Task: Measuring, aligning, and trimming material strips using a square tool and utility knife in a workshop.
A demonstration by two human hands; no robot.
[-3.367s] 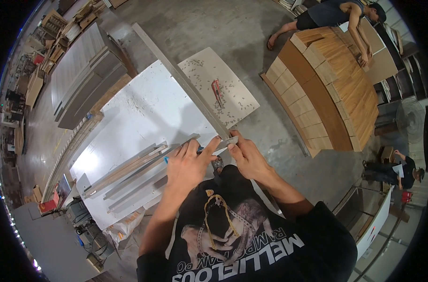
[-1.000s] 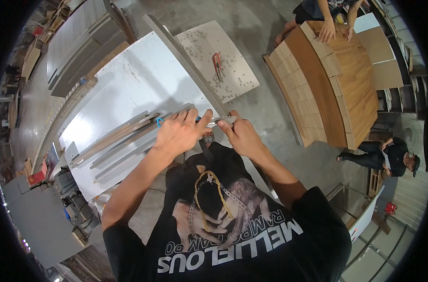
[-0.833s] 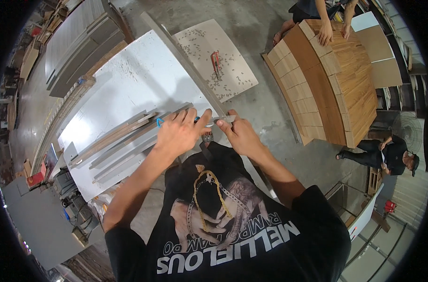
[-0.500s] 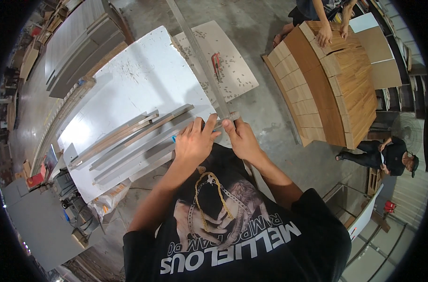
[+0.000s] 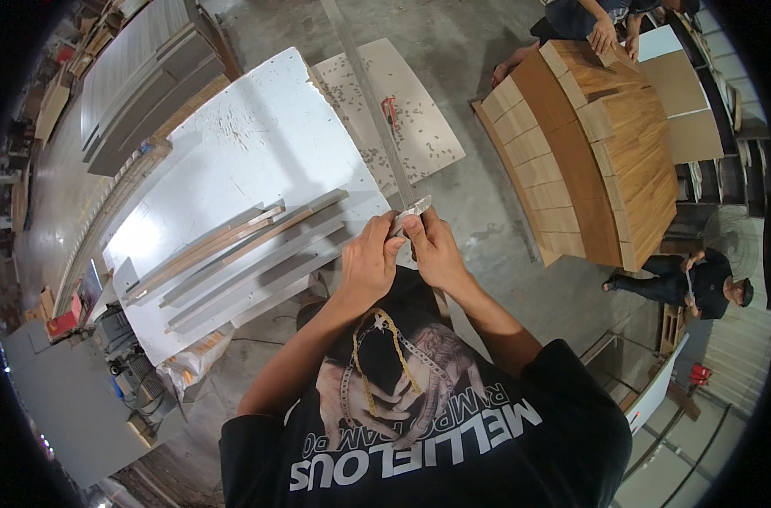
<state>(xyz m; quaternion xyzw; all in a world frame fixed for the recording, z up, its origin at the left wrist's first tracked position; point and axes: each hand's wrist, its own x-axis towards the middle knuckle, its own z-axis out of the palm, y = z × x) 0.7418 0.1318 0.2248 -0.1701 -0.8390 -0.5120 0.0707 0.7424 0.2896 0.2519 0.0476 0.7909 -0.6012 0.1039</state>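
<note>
Gripping the near end of a long grey strip (image 5: 372, 103), the right hand (image 5: 437, 254) has its fingers bent underneath and its thumb pressed down beside a silvery piece (image 5: 421, 206) — too small to identify. Just beside it, the left hand (image 5: 370, 261) keeps its fingers curled narrow near that same end; exactly what they hold, I cannot tell. The strip extends past the white bench (image 5: 250, 127) and over a pale board (image 5: 426, 97) bearing tiny scattered bits (image 5: 436, 154) and a red tool (image 5: 389, 107). Narrower strips (image 5: 267, 240) lie side by side on the bench — and, upper right, a co-worker's hand (image 5: 604, 35) is at a curved wooden structure (image 5: 639, 152).
</note>
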